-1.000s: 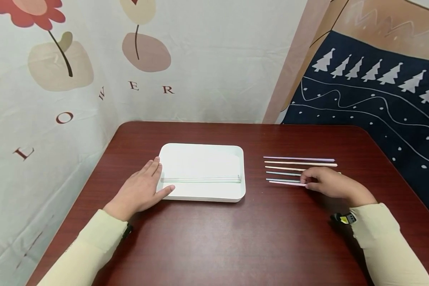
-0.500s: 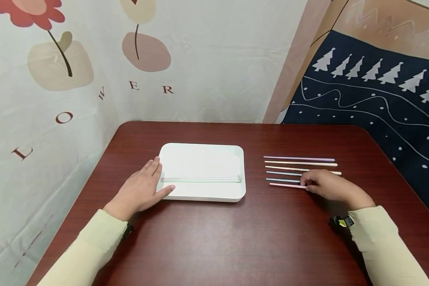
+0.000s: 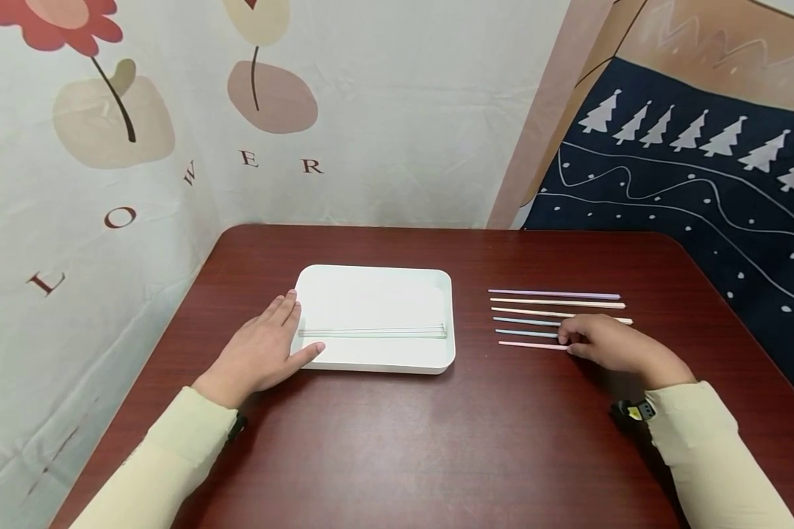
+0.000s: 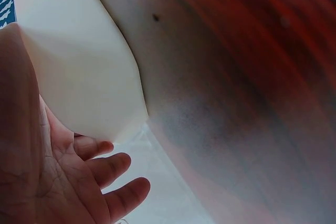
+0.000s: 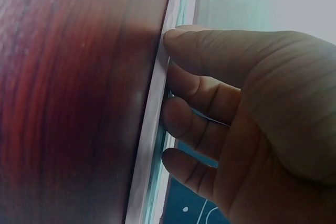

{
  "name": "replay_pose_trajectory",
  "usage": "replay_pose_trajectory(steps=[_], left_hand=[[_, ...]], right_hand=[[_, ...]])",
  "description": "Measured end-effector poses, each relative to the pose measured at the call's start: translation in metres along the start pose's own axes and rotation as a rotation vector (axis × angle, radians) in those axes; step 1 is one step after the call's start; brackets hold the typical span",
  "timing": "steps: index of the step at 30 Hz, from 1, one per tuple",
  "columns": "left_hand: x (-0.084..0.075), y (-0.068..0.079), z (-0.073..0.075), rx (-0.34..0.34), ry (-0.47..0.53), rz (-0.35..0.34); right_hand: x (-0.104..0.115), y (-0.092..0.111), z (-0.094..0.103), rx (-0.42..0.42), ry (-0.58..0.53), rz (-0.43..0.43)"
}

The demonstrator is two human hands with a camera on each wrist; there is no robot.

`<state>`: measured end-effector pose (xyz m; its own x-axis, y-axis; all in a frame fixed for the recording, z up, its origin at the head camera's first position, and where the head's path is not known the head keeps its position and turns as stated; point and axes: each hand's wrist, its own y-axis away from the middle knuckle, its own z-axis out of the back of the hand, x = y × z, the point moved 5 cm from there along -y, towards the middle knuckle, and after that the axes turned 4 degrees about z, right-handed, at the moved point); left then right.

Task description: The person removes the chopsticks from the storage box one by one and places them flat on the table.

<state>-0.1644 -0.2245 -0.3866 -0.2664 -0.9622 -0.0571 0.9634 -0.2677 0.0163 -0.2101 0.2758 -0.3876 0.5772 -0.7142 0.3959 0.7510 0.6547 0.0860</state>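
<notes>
A shallow white tray (image 3: 373,297) lies on the table, with a narrow clear strip (image 3: 373,333) running across it. My left hand (image 3: 256,354) rests against its left edge, fingers straight and thumb over the near left corner. Several coloured chopsticks lie in a row to the right. My right hand (image 3: 605,342) is at the near end of that row, fingers curled. Its thumb lies along the pink chopstick (image 3: 531,344) and its fingertips are on the far side, beside a blue chopstick (image 3: 526,333). The right ends of these two are hidden under the hand.
Behind them lie another blue chopstick (image 3: 525,321), two cream chopsticks (image 3: 556,302) and a purple chopstick (image 3: 552,294). The brown table (image 3: 437,441) meets a printed flower cloth (image 3: 403,147) at the back and a dark tree-patterned cloth (image 3: 701,191) at the right.
The pink chopstick has shifted toward me, apart from the near blue one, which has slid slightly right. My right hand moved a little nearer; the left hand stayed put.
</notes>
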Motion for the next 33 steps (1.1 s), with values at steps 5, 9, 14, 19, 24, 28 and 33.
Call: replay_pose_trajectory(steps=[5, 9, 14, 19, 24, 28, 33], left_hand=[[0.000, 0.000, 0.001, -0.007, -0.002, -0.006], [-0.001, 0.001, 0.003, -0.004, -0.006, -0.003], [0.000, 0.001, 0.003, 0.008, -0.003, 0.010], [0.000, 0.002, -0.001, 0.029, 0.002, 0.024], [-0.003, 0.000, -0.002, 0.027, -0.007, 0.015], [-0.004, 0.000, 0.000, 0.011, -0.008, 0.011], [-0.003, 0.001, 0.001, -0.001, -0.008, 0.016]], right_hand=[[0.001, 0.000, 0.003, -0.005, 0.000, 0.000], [0.009, -0.005, 0.011, -0.038, -0.003, 0.007], [0.030, -0.026, 0.021, -0.066, -0.054, 0.038], [0.055, -0.054, 0.027, -0.085, -0.046, 0.103], [0.083, -0.084, 0.036, -0.077, -0.082, 0.172], [0.107, -0.110, 0.041, -0.067, -0.097, 0.227], [0.129, -0.144, 0.035, -0.046, -0.106, 0.293]])
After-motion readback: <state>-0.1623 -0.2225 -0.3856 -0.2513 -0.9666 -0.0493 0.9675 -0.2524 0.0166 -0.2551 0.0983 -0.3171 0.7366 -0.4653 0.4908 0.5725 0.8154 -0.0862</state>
